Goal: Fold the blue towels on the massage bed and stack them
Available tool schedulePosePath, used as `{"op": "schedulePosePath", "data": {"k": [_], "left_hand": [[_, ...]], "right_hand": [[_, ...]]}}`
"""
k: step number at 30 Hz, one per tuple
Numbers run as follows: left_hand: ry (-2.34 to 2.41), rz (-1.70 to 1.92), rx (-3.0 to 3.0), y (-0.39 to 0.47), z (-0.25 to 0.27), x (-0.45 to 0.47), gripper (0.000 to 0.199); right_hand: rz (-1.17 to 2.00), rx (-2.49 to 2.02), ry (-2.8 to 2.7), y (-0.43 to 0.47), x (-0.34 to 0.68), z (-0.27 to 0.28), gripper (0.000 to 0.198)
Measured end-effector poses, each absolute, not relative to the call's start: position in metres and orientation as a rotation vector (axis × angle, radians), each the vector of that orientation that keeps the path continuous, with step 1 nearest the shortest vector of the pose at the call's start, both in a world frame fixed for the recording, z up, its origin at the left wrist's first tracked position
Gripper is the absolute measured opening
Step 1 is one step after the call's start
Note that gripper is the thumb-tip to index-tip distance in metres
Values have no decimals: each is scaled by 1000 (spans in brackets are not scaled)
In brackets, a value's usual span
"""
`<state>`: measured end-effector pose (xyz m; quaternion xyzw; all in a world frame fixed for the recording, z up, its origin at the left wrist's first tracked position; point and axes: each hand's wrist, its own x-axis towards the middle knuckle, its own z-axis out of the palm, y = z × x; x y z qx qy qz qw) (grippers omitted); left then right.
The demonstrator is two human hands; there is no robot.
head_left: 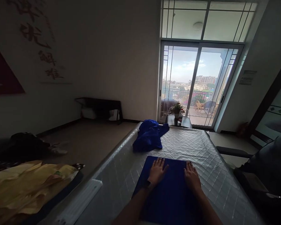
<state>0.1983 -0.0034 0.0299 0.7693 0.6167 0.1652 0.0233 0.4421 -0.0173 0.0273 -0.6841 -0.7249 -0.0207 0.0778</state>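
A dark blue folded cloth [172, 187] lies flat on the silver quilted table cover [187, 140], close in front of me. On its far left part rests my left hand [158, 171], palm down with the fingers stretched out and a dark band at the wrist. My right hand [192, 175] lies flat at the cloth's far right edge, fingers extended. Neither hand grips anything. Beyond them, a crumpled blue garment [148, 137] sits at the table's far left, apart from both hands.
A long pale plastic strip [81, 201] lies along the table's left edge. Yellow cloth [25, 187] is heaped at the left. Behind the table's far end are a potted plant [177, 108] and a bottle [180, 115]. A dark chair [267, 175] stands at the right.
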Motion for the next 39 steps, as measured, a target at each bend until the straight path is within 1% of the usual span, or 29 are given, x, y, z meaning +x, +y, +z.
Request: {"op": "schedulePosePath", "data": {"k": [5, 13, 21, 24, 26, 29, 33, 36, 39], "left_hand": [[2120, 478, 2296, -5, 29, 142, 81], [2155, 513, 2245, -10, 29, 139, 85], [2137, 487, 2233, -9, 29, 137, 83], [2136, 489, 2232, -10, 35, 134, 77], [2165, 556, 2244, -12, 43, 136, 72], [2130, 727, 2328, -22, 59, 158, 60], [1706, 748, 2551, -40, 71, 225, 50], [1557, 722, 2617, -48, 64, 274, 51], [1537, 696, 2597, -48, 48, 293, 56]], "right_hand": [[-67, -2053, -2186, -18, 442, 28, 60], [-29, -2084, -2142, -26, 435, 46, 61], [0, -2084, -2152, -45, 434, 34, 64], [6, -2094, -2142, -47, 432, 32, 63], [20, -2100, -2129, -47, 431, 33, 63], [44, -2107, -2103, -46, 430, 34, 63], [55, -2109, -2087, -47, 431, 35, 64], [38, -2115, -2120, -50, 432, 35, 62], [2, -2114, -2150, -51, 433, 36, 61]]}}
